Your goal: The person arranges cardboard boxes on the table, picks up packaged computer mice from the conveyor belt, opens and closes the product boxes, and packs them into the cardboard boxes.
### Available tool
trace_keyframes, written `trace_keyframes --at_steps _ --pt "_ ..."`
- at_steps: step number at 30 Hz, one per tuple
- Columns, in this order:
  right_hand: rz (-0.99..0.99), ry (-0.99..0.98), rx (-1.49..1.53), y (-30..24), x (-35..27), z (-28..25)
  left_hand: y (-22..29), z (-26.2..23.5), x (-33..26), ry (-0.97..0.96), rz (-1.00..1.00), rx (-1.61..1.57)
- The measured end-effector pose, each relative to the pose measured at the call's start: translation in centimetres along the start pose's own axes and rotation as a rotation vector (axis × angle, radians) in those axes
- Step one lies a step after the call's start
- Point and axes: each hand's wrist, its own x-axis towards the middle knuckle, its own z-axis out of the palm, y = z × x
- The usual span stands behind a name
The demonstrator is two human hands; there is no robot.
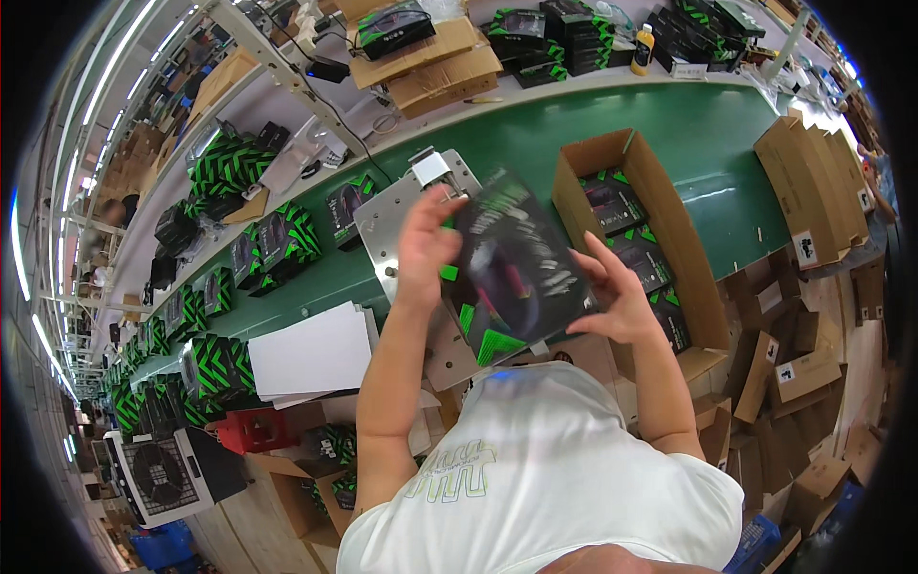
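Note:
A black retail box (521,273) with green markings and a picture of a computer mouse is held tilted in front of me, above a metal plate fixture (387,230). My right hand (617,292) grips its right edge, thumb and fingers spread around the side. My left hand (427,244) is at the box's left edge with its fingers bent; they are blurred, so whether they grip it is unclear. To the right, an open carton (684,239) contains several similar black boxes (641,258).
A green conveyor belt (722,143) runs across, carrying black-and-green boxes (287,239) at left. White sheets (311,354) are stacked beside the fixture. Folded cartons (813,191) stand at right, with more cartons (803,364) below. A bottle (643,50) stands on the back shelf.

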Motion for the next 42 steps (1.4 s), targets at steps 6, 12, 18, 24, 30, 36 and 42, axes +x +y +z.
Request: trace_keyframes --at_steps 6,12,18,24,30,36,42 --pt "-0.001 -0.009 -0.200 -0.3 -2.1 0.5 -4.7 -7.9 1.6 -0.644 0.388 -0.651" --pt "0.196 -0.146 -0.086 -0.7 -1.4 -0.9 0.1 1.9 -3.9 0.100 0.296 1.246" --pt "0.566 -0.086 0.071 -0.6 1.3 0.0 0.2 2.0 -3.9 -0.009 0.313 1.283" --pt "0.177 0.599 0.510 0.2 1.4 -2.9 -0.6 -1.9 -8.1 0.210 0.410 1.138" --pt "-0.091 0.946 0.210 9.3 4.9 -10.0 -2.2 -3.0 -9.6 0.275 0.323 1.239" --pt "0.883 0.735 0.176 18.1 5.8 -16.1 -1.5 -3.3 -9.3 0.239 0.361 1.158" --pt "0.718 0.405 -1.335 11.3 3.8 -15.7 -6.1 -11.7 -6.3 0.623 0.446 0.537"
